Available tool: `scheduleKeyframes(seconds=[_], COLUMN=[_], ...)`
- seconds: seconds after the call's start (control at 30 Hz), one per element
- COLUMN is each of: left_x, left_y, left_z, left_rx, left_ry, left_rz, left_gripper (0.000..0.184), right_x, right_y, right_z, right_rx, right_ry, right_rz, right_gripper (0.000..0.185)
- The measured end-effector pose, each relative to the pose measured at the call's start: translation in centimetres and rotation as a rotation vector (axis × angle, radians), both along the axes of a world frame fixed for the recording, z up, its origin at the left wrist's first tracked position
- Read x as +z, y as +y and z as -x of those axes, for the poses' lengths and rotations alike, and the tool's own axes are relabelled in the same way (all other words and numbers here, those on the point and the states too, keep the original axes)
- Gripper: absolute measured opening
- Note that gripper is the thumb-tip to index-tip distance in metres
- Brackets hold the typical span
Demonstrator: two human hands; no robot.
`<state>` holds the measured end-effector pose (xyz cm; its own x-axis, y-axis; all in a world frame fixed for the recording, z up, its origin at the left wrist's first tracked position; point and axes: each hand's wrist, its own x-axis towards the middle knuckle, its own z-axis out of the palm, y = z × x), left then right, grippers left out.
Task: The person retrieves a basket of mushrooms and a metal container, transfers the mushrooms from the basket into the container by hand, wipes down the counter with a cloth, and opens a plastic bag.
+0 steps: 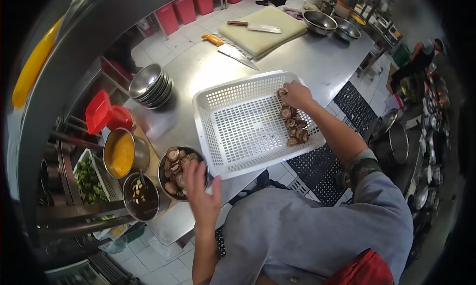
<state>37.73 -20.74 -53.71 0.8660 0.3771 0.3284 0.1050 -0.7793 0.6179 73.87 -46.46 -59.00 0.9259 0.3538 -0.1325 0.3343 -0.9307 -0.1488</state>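
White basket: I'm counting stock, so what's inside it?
The basket holds brown mushrooms at its right end, perforated floor showing beside them. The right hand hides whatever lies behind it.

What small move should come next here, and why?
Probably the right hand should leave the mushroom it touches at the row's end: the other mushrooms line one side of the white basket, whose floor is otherwise bare. The left hand is open over a metal bowl holding more.
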Motion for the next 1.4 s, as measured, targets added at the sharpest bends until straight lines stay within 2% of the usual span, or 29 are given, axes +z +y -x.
scheduleKeyframes(seconds=[0.1, 0.13, 0.23, 0.3, 0.4, 0.5, 0.6, 0.7, 0.73, 0.87, 0.93, 0.97, 1.0, 1.07, 1.1, 1.13, 1.2, 1.23, 1.27, 1.3, 1.33, 1.4], left_x=[-0.3, -0.7, -5.0, -8.0, -11.9, -14.4, -15.9, -16.5, -16.7, -9.5, -2.9, 0.8, 1.9, 3.5, 4.2, 3.5, 0.3, -0.9, -2.0, -2.5, -2.0, -1.9], left_y=[-3.2, -4.6, -8.2, -10.1, -13.2, -16.4, -17.4, -17.7, -17.4, -11.6, -7.0, -4.8, -2.0, 2.4, 4.0, 5.6, 7.8, 8.1, 8.2, 8.2, 8.0, 8.0], left_z=[-6.4, -8.7, -15.4, -19.1, -23.9, -27.3, -28.6, -29.6, -29.7, -25.5, -20.0, -16.5, -13.5, -7.3, -5.0, -3.2, -0.3, 0.4, 1.0, 1.3, 1.5, 1.7], left_rx=[-0.289, -0.355, -0.492, -0.565, -0.539, -0.280, -0.204, -0.075, -0.099, -0.020, 0.042, 0.112, 0.247, 0.475, 0.590, 0.601, 0.614, 0.609, 0.601, 0.588, 0.544, 0.487], left_ry=[0.043, 0.071, 0.130, 0.161, 0.338, 0.442, 0.394, 0.477, 0.492, 0.415, 0.286, 0.266, 0.204, 0.103, 0.098, 0.134, 0.213, 0.164, 0.112, 0.061, -0.025, -0.128], left_rz=[0.056, 0.075, 0.076, 0.134, 0.165, 0.324, 0.475, 0.440, 0.364, 0.281, 0.357, 0.449, 0.292, 0.213, 0.193, 0.143, 0.047, 0.010, -0.030, -0.069, -0.128, -0.064], left_gripper=[0.049, 0.049, 0.049, 0.049, 0.047, 0.044, 0.034, 0.031, 0.031, 0.023, 0.029, 0.026, 0.024, 0.021, 0.020, 0.021, 0.023, 0.026, 0.029, 0.032, 0.038, 0.037], right_x=[-3.4, -3.7, -3.4, -2.6, -3.6, -5.5, -6.6, -6.8, -6.5, -8.2, -9.9, -8.9, -7.2, -2.4, -0.1, 1.4, 3.9, 5.1, 6.3, 6.9, 6.9, 5.4], right_y=[0.5, 0.4, 0.0, 0.1, 0.1, 0.4, 0.2, 0.1, -0.3, -1.2, -1.3, -1.4, -1.2, 0.8, 2.1, 3.6, 8.1, 10.7, 13.1, 15.5, 17.8, 21.1], right_z=[0.8, 0.9, -0.6, -0.7, -1.6, -2.5, -2.7, -3.6, -4.0, -6.0, -6.3, -6.2, -5.9, -3.9, -2.3, -0.2, 4.5, 7.7, 10.7, 13.4, 15.8, 19.1], right_rx=[0.126, 0.153, 0.121, 0.187, 0.262, 0.247, 0.244, 0.275, 0.278, 0.302, 0.302, 0.308, 0.309, 0.262, 0.235, 0.269, 0.521, 0.629, 0.803, 0.841, 0.942, 1.071], right_ry=[-0.155, -0.172, -0.067, -0.025, 0.016, 0.045, 0.025, 0.076, 0.109, 0.001, -0.024, 0.001, 0.016, 0.251, 0.370, 0.512, 0.676, 0.766, 0.680, 0.801, 0.737, 0.634], right_rz=[0.033, 0.060, 0.012, 0.000, -0.053, -0.102, -0.172, -0.222, -0.223, -0.245, -0.280, -0.275, -0.271, -0.395, -0.449, -0.655, -0.847, -0.932, -0.896, -0.911, -0.902, -0.902], right_gripper=[0.048, 0.053, 0.057, 0.059, 0.058, 0.053, 0.047, 0.040, 0.037, 0.032, 0.034, 0.033, 0.033, 0.033, 0.033, 0.035, 0.040, 0.038, 0.042, 0.042, 0.043, 0.042])
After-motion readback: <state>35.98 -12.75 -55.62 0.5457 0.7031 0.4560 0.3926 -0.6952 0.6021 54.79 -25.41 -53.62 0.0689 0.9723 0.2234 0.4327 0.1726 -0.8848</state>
